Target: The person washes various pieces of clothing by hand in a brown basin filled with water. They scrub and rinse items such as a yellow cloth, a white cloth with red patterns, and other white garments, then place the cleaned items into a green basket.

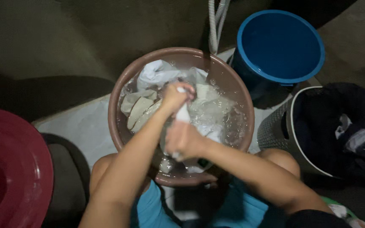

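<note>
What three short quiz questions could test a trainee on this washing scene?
1. True or false: both hands grip the same white cloth.
2. Which container holds the soapy water: A the blue bucket, B the brown basin, C the basket?
3. Which hand is farther from the person's body?

Key:
1. True: the left hand and the right hand both close on it.
2. B.
3. The left hand.
</note>
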